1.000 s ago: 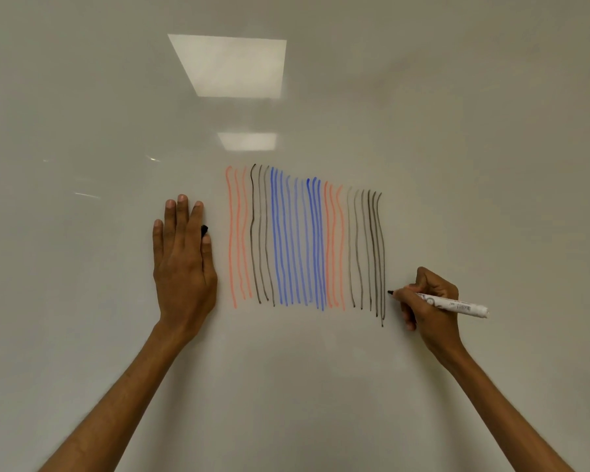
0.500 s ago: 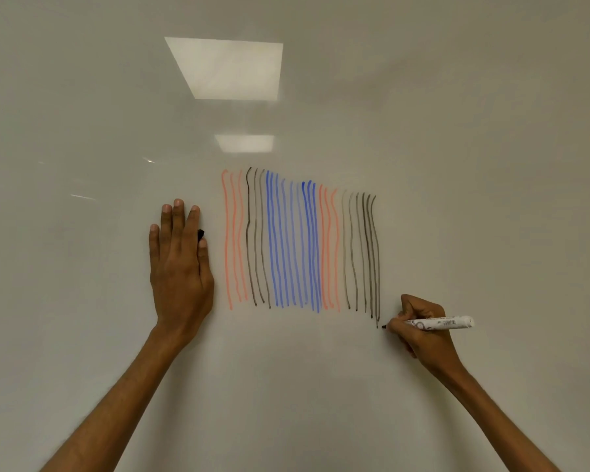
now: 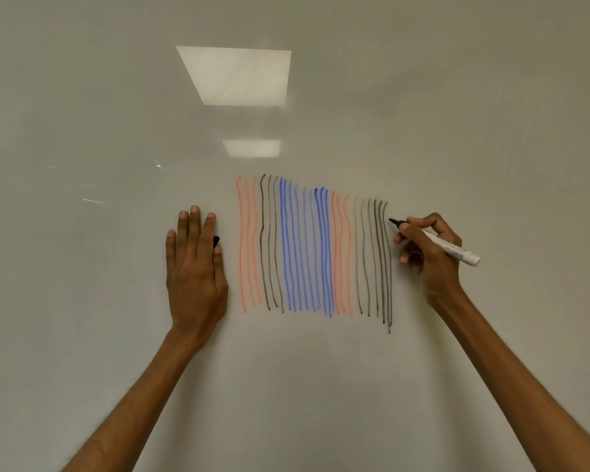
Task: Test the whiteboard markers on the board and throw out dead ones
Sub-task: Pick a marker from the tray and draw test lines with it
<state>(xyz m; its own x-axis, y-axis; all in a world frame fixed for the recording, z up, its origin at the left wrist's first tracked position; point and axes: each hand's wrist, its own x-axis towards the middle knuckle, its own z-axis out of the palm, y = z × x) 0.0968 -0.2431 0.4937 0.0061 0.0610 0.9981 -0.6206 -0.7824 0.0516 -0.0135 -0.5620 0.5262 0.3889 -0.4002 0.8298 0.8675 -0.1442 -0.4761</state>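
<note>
My right hand (image 3: 426,253) grips a white whiteboard marker (image 3: 447,248) with a black tip. The tip (image 3: 393,221) is at the whiteboard (image 3: 116,301), just right of the top of the last black line (image 3: 387,267). Several wavy vertical lines in orange, black and blue (image 3: 304,247) cover the board's middle. My left hand (image 3: 195,267) lies flat on the board left of the lines. A small black cap (image 3: 216,239) is pinched between its thumb and forefinger.
The glossy board fills the whole view. Two ceiling lights are reflected in it (image 3: 239,76) above the lines. No bin, tray or other markers are in sight.
The right hand drew a black line down to its lower end, then moved the marker up to the top right of the lines. The left hand stayed flat in place.
</note>
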